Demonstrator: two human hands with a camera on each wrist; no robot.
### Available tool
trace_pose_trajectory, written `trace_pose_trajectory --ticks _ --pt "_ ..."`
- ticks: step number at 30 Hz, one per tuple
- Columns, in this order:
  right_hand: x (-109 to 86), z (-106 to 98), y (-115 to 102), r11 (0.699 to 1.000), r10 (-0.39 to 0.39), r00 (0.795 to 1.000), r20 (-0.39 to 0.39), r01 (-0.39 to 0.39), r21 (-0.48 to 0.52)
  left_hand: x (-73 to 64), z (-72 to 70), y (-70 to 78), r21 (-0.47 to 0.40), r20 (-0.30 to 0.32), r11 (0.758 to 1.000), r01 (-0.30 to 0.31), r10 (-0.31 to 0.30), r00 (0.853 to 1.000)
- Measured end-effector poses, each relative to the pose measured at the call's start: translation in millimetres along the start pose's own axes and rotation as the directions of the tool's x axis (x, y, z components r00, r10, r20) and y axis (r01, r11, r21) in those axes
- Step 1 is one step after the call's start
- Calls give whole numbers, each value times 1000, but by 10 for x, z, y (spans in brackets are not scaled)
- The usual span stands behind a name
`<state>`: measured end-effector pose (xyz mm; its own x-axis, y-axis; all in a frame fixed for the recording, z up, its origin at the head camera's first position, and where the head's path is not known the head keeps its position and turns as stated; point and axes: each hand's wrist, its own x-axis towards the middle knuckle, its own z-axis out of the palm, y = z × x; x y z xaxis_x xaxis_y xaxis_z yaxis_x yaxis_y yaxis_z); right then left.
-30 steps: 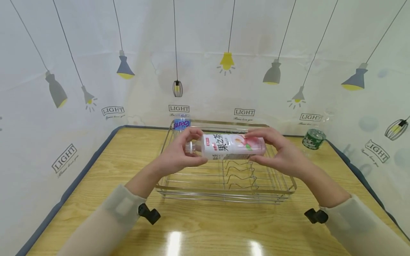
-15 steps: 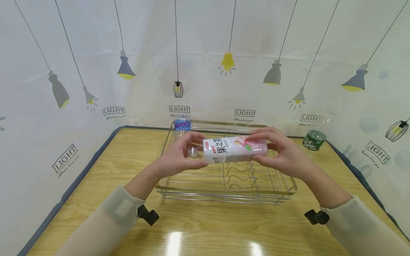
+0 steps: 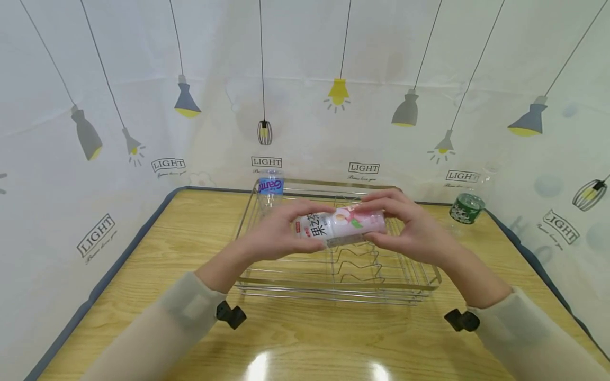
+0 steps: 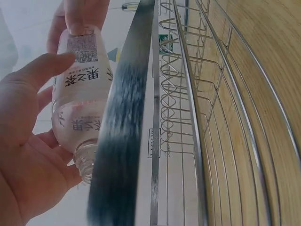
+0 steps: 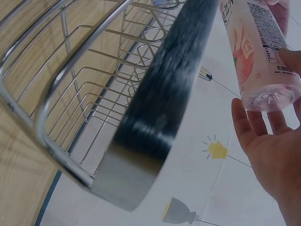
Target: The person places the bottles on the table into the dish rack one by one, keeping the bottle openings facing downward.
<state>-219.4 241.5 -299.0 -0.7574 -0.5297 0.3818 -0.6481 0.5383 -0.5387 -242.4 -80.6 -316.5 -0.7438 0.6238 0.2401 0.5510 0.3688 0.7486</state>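
**Left hand and right hand grip 1 bottle above rack**

Both hands hold the bottle between them, nearly lengthwise across the head view and raised over the rack. The left hand wraps the neck end; the head view hides the neck behind its fingers, while the left wrist view shows the screw threads, with the thumb pressed on the label. The right hand clasps the other end, fingers on top and thumb below as the head view has it. From the right wrist, the clear base faces the right palm.

White and pink, the label carries black characters, a peach and a green leaf.

Directly under the bottle sits the rack, a wire frame with a flat metal rim and a row of wavy wires inside. A blue bottle stands at its far left corner; whether it is inside the rack is hard to tell. To the right, well apart from the rack, a green bottle stands near the back edge of the wooden table.

Pale sleeves cover the forearms, with 1 black mount at each wrist. Behind, a white backdrop shows printed lamps.
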Motion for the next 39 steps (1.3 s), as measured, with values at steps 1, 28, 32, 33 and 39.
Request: trace_pose_trajectory --ticks 1,28,32,33,39 --pt "5 3 -2 1000 -1 1000 -1 1 7 4 9 7 14 1 1000 -3 3 1000" --pt "130 49 -17 978 102 993 -60 -89 191 -32 75 -181 -285 -78 955 82 -109 991" --pt "140 102 -22 972 125 992 10 -125 200 -34 83 -178 -330 -79 940 83 -115 990" --pt "149 123 -23 972 123 992 23 -126 201 -33 87 -177 -339 -80 937 81 -114 990" --pt "228 255 -43 963 131 989 64 -142 229 -30 122 -157 -385 -86 919 81 -124 989"
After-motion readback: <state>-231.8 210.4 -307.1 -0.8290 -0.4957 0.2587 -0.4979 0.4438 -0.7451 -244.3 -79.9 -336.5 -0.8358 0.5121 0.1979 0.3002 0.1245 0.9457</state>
